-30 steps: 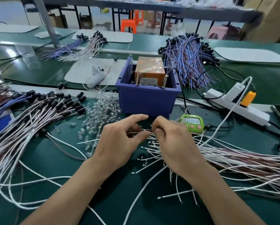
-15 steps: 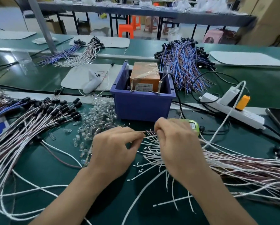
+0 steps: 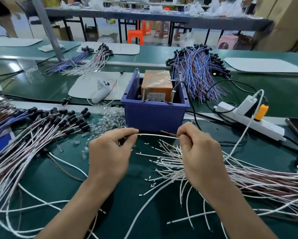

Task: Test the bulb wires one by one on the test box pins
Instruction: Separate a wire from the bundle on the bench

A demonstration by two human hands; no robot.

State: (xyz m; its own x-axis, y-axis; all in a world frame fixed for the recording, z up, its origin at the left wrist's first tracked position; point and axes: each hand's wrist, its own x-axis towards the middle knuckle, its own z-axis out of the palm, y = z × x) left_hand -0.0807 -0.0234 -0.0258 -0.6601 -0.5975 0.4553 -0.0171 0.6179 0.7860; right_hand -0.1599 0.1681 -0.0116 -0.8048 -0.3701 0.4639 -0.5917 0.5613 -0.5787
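A blue bin (image 3: 153, 115) stands at the table's middle with the orange test box (image 3: 156, 81) inside; two metal pins (image 3: 172, 96) rise at its front. Just in front of the bin my left hand (image 3: 110, 152) pinches one end of a white wire (image 3: 155, 135) between thumb and forefinger. My right hand (image 3: 199, 152) pinches the other end together with a brown wire (image 3: 169, 133) whose tip points left. Both hands hover above the green mat, below the pins. What the left fingers hide at the wire's end I cannot tell.
Loose white and brown wires (image 3: 231, 176) fan out at the right. Wires with black sockets (image 3: 46, 128) pile up at the left, clear bulbs (image 3: 108, 119) beside the bin. A white power strip (image 3: 253, 119) lies right of the bin, blue wires (image 3: 198, 73) behind.
My hands have drawn apart, stretching the white wire between them, and have risen a little toward the bin. The green timer is now hidden behind my right hand.
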